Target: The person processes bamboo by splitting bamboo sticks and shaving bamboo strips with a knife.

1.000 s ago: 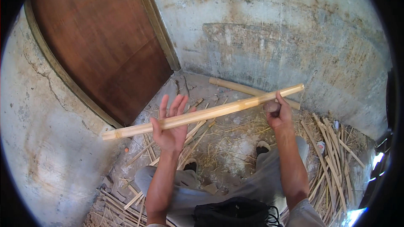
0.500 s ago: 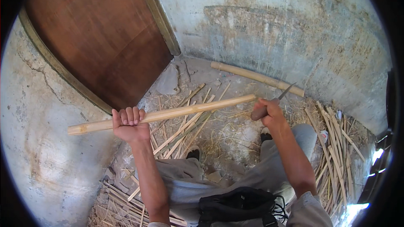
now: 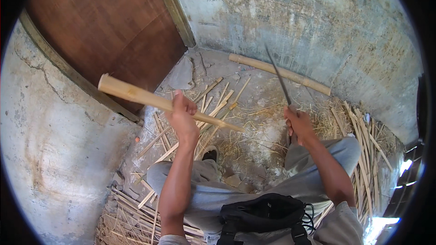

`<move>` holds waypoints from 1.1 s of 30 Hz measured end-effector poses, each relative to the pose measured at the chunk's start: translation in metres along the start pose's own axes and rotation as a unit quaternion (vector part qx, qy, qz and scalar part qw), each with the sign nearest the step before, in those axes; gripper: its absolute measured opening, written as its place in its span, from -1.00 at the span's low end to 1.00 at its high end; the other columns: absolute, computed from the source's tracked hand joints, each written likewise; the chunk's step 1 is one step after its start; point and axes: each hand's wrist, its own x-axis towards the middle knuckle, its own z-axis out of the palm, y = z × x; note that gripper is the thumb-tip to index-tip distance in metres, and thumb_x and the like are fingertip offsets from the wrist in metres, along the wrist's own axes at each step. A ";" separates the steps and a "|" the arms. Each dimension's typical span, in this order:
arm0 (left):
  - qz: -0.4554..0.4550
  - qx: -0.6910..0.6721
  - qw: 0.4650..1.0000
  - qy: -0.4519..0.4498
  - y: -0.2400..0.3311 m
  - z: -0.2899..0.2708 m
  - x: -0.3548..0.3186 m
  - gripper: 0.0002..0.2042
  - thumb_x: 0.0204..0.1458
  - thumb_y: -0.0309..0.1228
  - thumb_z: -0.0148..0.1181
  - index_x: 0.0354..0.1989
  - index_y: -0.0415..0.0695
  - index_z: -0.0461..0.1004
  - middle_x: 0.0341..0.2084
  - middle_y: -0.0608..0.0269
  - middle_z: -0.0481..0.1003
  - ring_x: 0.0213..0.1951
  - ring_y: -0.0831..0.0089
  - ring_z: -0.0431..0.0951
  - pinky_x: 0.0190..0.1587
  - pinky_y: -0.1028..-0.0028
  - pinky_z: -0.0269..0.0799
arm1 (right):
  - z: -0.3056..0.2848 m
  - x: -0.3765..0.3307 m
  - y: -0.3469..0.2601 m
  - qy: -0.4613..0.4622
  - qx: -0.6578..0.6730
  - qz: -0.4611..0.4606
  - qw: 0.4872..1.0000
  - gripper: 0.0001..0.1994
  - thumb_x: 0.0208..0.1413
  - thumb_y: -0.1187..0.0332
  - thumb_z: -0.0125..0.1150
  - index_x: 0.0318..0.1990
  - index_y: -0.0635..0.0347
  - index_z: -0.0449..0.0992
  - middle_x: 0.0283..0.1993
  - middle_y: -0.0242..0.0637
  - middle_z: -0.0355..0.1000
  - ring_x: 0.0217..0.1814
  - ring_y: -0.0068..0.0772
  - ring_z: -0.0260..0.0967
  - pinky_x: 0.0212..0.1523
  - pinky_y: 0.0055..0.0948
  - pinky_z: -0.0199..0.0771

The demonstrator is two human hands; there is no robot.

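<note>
My left hand (image 3: 181, 117) is closed round the middle of a pale split bamboo piece (image 3: 131, 91). One thick end of it rises toward the door on the left, and the other end slopes down to the right over the floor. In my right hand (image 3: 299, 125) is the handle of a long knife (image 3: 278, 78). Its thin dark blade points up and away, slightly to the left, apart from the bamboo. The handle is mostly hidden by my fingers.
A round bamboo pole (image 3: 281, 74) lies along the foot of the stained wall. Split strips (image 3: 363, 154) are heaped at the right, more strips (image 3: 150, 220) at the lower left. A brown door (image 3: 109, 31) stands at the far left. A black bag (image 3: 263, 213) sits at my waist.
The bamboo has tilted, its left end lifting and its right end dropping nearer to me. My left hand moved right; the knife blade has swung from pointing right to pointing up and left.
</note>
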 end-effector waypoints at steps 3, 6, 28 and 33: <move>0.018 0.093 0.995 -0.039 -0.012 0.015 -0.002 -0.56 0.24 -0.25 0.03 -0.70 -0.05 0.12 -0.77 0.40 0.12 -0.66 0.57 0.14 -0.55 0.50 0.08 | -0.012 0.007 0.031 -0.022 -0.092 -0.019 0.995 -0.55 0.07 0.08 0.32 -0.66 0.21 0.36 -0.73 -0.41 0.19 -0.69 -0.57 0.20 -0.67 -0.40 0.17; 0.045 0.078 0.994 -0.065 -0.028 0.022 -0.002 -0.57 0.28 -0.23 -0.01 -0.67 -0.09 0.18 -0.75 0.37 0.18 -0.66 0.58 0.18 -0.57 0.51 0.12 | -0.023 0.012 0.055 -0.021 -0.269 -0.153 0.951 -0.51 0.04 0.08 0.33 -0.69 0.28 0.34 -0.76 -0.31 0.21 -0.68 -0.48 0.24 -0.60 -0.30 0.22; 0.053 0.114 0.992 -0.020 0.028 0.001 0.016 -0.53 0.22 -0.18 0.07 -0.72 -0.06 0.14 -0.83 0.43 0.10 -0.78 0.60 0.08 -0.68 0.54 -0.04 | -0.053 0.029 0.176 -0.322 -0.601 -0.081 0.727 -0.49 -0.09 -0.07 0.19 -0.34 0.31 0.61 -0.36 0.17 0.49 -0.29 0.17 0.48 -0.19 -0.08 0.49; 0.030 0.101 0.994 -0.008 0.015 -0.004 0.015 -0.54 0.24 -0.17 0.05 -0.69 -0.10 0.19 -0.81 0.38 0.13 -0.73 0.57 0.15 -0.63 0.53 0.05 | -0.056 0.064 0.205 -0.097 -0.598 -0.089 0.790 -0.51 -0.05 -0.04 0.16 -0.39 0.34 0.60 -0.42 0.20 0.48 -0.32 0.21 0.48 -0.22 -0.05 0.48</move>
